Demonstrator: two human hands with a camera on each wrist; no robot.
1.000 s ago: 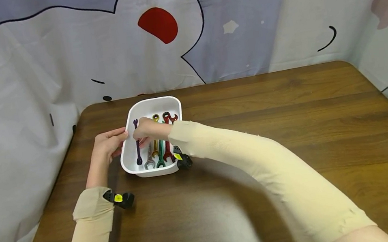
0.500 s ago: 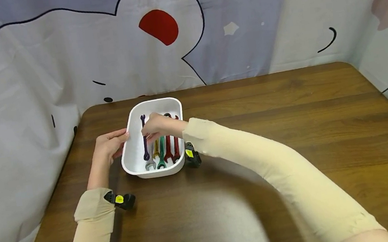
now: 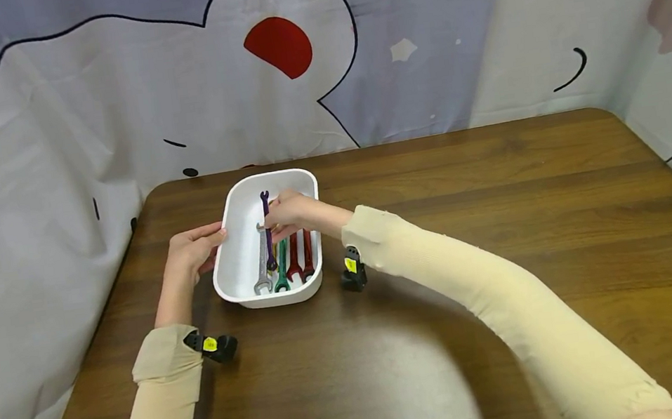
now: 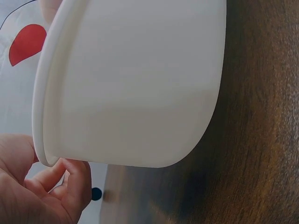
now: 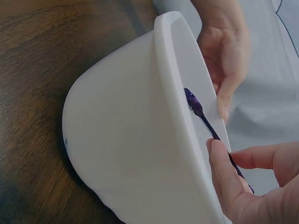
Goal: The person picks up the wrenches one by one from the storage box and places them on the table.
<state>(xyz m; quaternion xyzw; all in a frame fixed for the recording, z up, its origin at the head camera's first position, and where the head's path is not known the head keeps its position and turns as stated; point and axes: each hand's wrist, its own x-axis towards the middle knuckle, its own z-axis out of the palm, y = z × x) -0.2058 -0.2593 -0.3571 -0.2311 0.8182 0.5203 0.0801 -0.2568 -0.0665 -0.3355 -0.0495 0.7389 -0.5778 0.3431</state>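
Observation:
Near the table's back left stands a white plastic bin (image 3: 245, 296) holding several coloured wrenches. My left hand (image 3: 191, 251) grips the bin's left rim, thumb on top and fingers bent beneath it, as the left wrist view shows. Between thumb and fingers, my right hand (image 3: 293, 211) pinches a purple wrench (image 5: 209, 125) by its middle, above the other wrenches. Below it lie a silver wrench (image 3: 262, 276), a green wrench (image 3: 282, 269) and two red wrenches (image 3: 294, 261). A yellow one is mostly hidden behind the purple wrench and the right hand.
The brown wooden table (image 3: 429, 339) extends to the right and front of the bin. A printed curtain (image 3: 415, 36) hangs behind the table and along its left side. Small black cameras (image 3: 220, 348) are strapped to both wrists.
My right hand has moved rightward with the purple wrench, from the bin's left side to above the silver and green wrenches. The left hand has stayed on the rim.

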